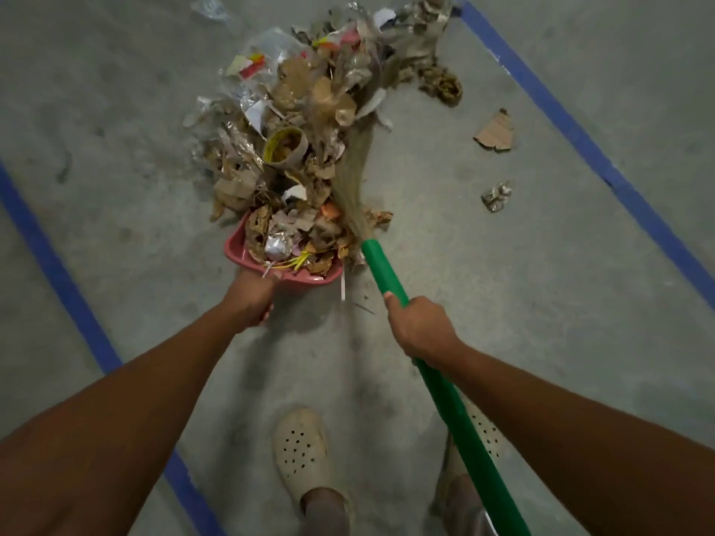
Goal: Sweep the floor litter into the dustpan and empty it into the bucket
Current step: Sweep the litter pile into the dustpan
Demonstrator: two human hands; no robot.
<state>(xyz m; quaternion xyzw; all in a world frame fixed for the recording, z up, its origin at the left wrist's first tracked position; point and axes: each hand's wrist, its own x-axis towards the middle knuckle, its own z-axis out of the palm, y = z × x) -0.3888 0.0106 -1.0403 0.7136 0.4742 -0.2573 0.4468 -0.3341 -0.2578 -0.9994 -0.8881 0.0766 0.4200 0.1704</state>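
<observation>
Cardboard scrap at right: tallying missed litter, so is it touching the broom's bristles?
Apart. The head view shows bare concrete floor between the cardboard scrap and the broom bristles.

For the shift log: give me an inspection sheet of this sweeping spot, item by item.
Surface: grey concrete floor.
Job's things: pink dustpan heaped with litter, mouth toward the litter pile; green-handled broom, bristles against the pile; bucket not in view.
Clutter: cardboard scrap and crumpled wrapper lie apart, right of the pile; plastic scrap at top left.
Hands: left hand grips the dustpan handle; right hand grips the broom handle.
Cables: nothing seen.
Surroundings: blue tape lines on both sides; pale perforated clogs below.
</observation>
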